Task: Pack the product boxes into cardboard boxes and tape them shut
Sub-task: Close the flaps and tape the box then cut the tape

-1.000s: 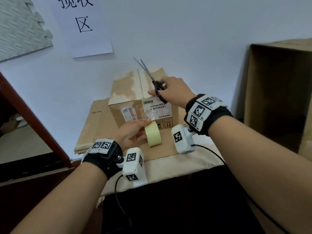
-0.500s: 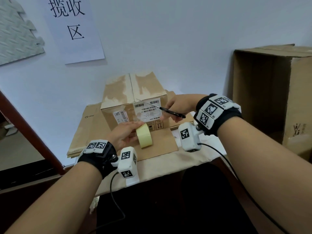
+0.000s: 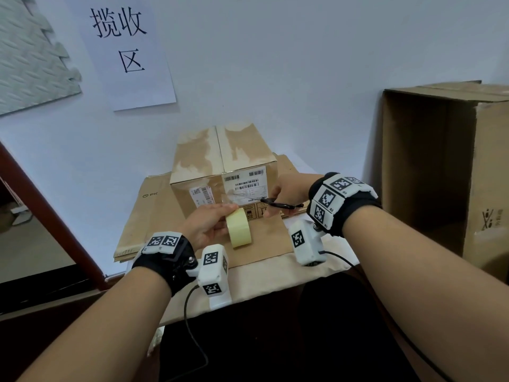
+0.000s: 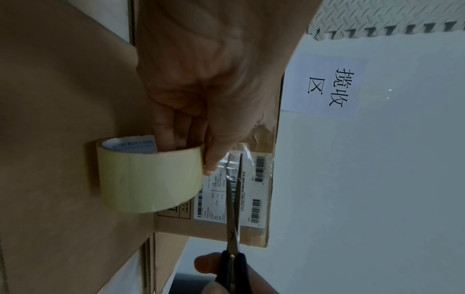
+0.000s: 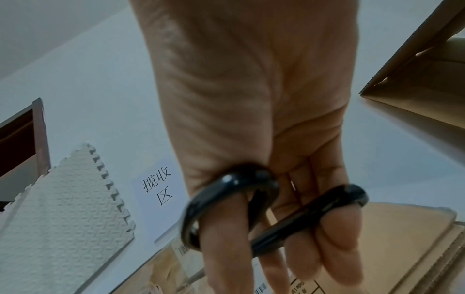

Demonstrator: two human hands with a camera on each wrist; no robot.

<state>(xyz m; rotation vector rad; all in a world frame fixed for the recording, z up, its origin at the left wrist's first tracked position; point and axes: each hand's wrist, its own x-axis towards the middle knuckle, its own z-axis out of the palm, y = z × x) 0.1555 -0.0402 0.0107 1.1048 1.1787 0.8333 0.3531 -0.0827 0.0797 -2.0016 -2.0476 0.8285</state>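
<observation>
Nearest the desk's front edge, the left hand [image 3: 205,226] holds the tape roll [image 3: 239,228] upright on flattened cardboard [image 3: 154,216], its fingers [image 4: 166,131] hooked inside the core and thumb on the outer rim. Just right, the right hand [image 3: 286,193] grips black-handled scissors [image 3: 271,202], thumb and fingers [image 5: 337,244] curled through the loops. The narrowly parted blades straddle a clear strip of tape [image 3: 228,197] stretched from the roll to the front face of the closed cardboard box [image 3: 223,172], which sits mid-desk toward the back edge. Beyond the desk's right edge stands a large open carton [image 3: 446,172]. A paper sign [image 3: 126,48] hangs on the wall behind.
</observation>
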